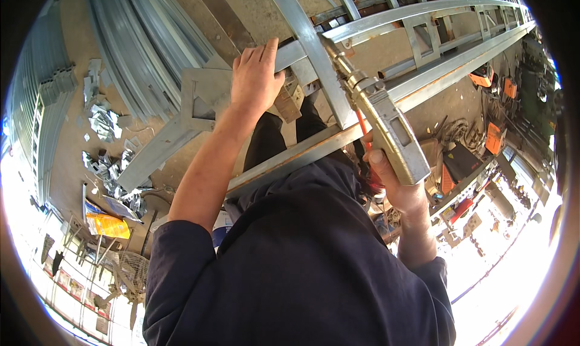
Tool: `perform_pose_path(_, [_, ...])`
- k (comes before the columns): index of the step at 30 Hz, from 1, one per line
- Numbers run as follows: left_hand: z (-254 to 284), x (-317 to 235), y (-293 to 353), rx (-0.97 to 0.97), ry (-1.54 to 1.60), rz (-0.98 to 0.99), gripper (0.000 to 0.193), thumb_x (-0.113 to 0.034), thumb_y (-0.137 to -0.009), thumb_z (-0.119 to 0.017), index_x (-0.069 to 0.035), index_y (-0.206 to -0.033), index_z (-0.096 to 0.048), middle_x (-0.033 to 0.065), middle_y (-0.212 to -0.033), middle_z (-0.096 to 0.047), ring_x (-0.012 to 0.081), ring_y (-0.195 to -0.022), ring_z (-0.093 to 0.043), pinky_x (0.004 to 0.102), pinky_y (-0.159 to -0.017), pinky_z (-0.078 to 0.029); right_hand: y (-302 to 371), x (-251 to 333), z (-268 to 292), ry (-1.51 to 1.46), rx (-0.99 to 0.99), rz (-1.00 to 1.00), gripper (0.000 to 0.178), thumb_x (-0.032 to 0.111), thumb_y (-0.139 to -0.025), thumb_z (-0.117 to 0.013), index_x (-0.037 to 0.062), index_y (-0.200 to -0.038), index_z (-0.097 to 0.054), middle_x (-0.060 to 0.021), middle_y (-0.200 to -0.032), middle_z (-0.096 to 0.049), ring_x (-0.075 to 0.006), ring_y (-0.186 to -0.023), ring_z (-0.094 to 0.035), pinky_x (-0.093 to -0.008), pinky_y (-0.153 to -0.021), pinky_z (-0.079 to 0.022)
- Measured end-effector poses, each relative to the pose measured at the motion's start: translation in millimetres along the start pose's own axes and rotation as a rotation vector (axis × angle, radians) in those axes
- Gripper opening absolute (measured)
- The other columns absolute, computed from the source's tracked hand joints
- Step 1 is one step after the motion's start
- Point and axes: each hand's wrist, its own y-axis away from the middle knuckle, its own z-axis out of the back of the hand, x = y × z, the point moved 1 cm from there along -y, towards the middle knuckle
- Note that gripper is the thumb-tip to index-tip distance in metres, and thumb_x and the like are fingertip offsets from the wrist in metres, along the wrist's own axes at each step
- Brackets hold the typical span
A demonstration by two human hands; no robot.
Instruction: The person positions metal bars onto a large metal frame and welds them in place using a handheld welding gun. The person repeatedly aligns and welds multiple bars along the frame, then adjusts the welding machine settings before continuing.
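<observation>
My left hand lies over a grey metal tube, its fingers stretched across the far side and its thumb apart. Beside that wrist is a flat metal plate with a cut-out. My right hand is closed around the near end of a heavy metal hand tool with a long slotted body and a narrow nose; I cannot tell its exact kind. The nose points away, beside a crossing steel bar. An orange-red part shows along the tool's left side. My right fingers are partly hidden beneath the tool.
A welded steel frame stretches to the far right. Its near rail crosses in front of my body. Long metal profiles lie at the far left, near scattered offcuts. Orange equipment and coiled cable are at right.
</observation>
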Motion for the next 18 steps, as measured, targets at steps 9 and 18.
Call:
perform_pose_path(9, [31.9, -101.5, 76.3, 0.577, 0.932, -0.28, 0.079, -0.021, -0.085, -0.077, -0.005, -0.155, -0.045, 0.0248, -0.148, -0.053, 0.0419, -0.138, -0.05, 0.0484, -0.118, -0.039, -4.8, 80.6, 20.9, -0.068, 0.009, 0.144, 0.075, 0.052, -0.097, -0.073, -0.0049, -0.14, -0.051, -0.0179, -0.12, -0.061, -0.0202, -0.091, -0.069, -0.0342, -0.077, -0.057])
perform_pose_path(18, [1.1, -235.6, 72.1, 0.831, 1.011, -0.64, 0.053, -0.017, -0.081, -0.083, -0.006, -0.128, -0.061, 0.0128, -0.124, -0.064, 0.0369, -0.107, -0.07, 0.0484, -0.092, -0.057, -60.5, 213.4, 33.8, 0.332, 0.143, 0.104, 0.072, 0.064, -0.108, -0.041, -0.0021, -0.135, -0.05, -0.0117, -0.098, -0.067, -0.0151, -0.071, -0.067, -0.0271, -0.069, -0.055])
